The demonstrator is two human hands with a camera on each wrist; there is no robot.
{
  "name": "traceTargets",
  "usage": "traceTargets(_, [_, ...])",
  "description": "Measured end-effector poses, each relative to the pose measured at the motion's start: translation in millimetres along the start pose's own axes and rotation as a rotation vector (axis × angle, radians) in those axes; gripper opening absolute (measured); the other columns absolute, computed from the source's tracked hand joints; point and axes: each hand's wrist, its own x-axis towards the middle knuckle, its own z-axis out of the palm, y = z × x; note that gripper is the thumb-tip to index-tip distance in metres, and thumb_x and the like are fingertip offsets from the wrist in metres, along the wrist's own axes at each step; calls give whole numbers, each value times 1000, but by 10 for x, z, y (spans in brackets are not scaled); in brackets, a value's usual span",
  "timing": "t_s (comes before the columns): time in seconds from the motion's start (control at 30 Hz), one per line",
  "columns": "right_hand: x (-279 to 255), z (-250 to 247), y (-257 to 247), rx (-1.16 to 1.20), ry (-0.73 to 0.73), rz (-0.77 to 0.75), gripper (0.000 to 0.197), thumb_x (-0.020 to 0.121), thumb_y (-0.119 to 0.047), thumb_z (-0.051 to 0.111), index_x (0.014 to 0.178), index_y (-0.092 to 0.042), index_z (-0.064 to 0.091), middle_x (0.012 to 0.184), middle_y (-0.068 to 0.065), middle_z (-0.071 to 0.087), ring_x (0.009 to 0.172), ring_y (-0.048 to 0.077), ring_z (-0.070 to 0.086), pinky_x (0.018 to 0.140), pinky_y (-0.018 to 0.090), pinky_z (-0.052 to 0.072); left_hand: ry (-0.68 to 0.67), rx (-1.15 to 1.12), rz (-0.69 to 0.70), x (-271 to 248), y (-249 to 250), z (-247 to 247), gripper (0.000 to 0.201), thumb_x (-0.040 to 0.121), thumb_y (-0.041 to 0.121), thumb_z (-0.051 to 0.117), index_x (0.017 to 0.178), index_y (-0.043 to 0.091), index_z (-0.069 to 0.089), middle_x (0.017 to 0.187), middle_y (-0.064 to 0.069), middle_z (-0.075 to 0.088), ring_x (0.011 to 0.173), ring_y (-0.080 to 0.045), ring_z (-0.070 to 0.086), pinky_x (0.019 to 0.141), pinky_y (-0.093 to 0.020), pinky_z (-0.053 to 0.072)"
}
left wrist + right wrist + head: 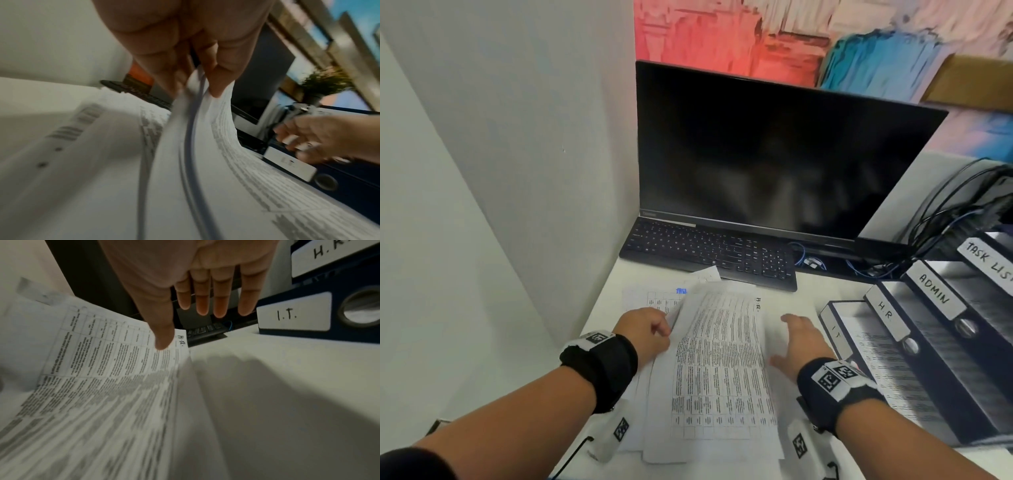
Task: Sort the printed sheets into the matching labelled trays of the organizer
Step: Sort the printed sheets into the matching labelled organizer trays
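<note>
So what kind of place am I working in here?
Most likely an office desk: a dark monitor and keyboard at the back, labelled trays marked I.T., H.R., ADMIN at right.

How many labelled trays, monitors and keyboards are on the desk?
Labelled trays: 4: I.T., H.R., ADMIN, TASK LIST
Monitor: 1
Keyboard: 1
Total: 6

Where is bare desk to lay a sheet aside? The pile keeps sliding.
Bare desk lies between the H.R. sheet and the I.T. tray, under the right hand. Left of the left hand, a narrow strip. Cables crowd behind.
</note>
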Motion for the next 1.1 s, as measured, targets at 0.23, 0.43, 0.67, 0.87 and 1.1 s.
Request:
traceTargets(0.23, [36,-295,-130,-121,196,-214,57,89,-44,55,140,-40,30,154,-6,16,140,23,16,112,44,25,-37,-12,180,-1,125,92,41,70,4,73,52,35,52,62,14,53,56,-2,47,59,-10,35])
traceTargets(0.43, [40,-540,-186,-159,195,-265,19,98,-34,37,83,-28,47,90,-12,55,97,14,49,104,42,32,37,-148,196,23,233,87,36,71,3,70,61,35,56,56,11,52,51,-1,46,55,-16,37])
traceTargets(0.67, [-3,-694,-207,-162,285,-296,15,98,-27,37,84,-28,42,88,-9,51,93,16,48,94,39,32,-108,-109,102,43,328,-22,62,69,22,77,116,38,39,106,8,60,91,-10,60,89,-30,50])
traceTargets(0.87, [-144,-730,-361,-413,290,-424,32,91,-11,43,117,-27,48,114,-5,52,113,20,44,107,47,24,24,180,430,4,1018,-360,81,70,44,76,139,34,34,138,15,43,125,-5,42,107,-29,36])
traceTargets(1.1, [-227,-676,-421,-364,350,-457,29,94,-18,44,121,-25,51,119,-4,51,117,20,43,109,44,21,-254,934,383,90,1316,-289,20,96,21,45,108,24,60,99,3,63,90,-17,60,70,-26,41])
